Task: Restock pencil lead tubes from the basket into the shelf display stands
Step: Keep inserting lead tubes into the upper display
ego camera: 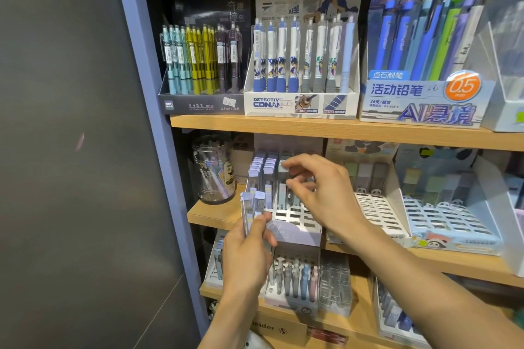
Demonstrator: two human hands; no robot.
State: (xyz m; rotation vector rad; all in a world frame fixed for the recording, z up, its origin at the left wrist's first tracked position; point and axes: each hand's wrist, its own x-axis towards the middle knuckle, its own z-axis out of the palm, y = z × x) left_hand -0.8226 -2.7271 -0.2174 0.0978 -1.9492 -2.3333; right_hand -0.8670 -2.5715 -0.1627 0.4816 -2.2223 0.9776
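Your left hand (249, 246) comes up from below, just in front of the lavender display stand (295, 231) on the middle shelf (204, 214), with its back toward you. Its fingers and thumb are curled round a small bundle of pencil lead tubes (251, 207), which stand upright, long axis vertical, pale caps on top, at the stand's front-left corner.

Your right hand (320, 193) reaches in from the lower right, forearm slanting up across the stand's slotted white top. The wrist is bent, the palm faces down and left, and the fingertips pinch the cap of one tube (283, 184) in the stand's filled rows. That tube stands upright too, its lower end down among the slots.

More tubes (263, 170) stand vertical in the stand's back-left rows, packed close. The stand's front slots are bare.
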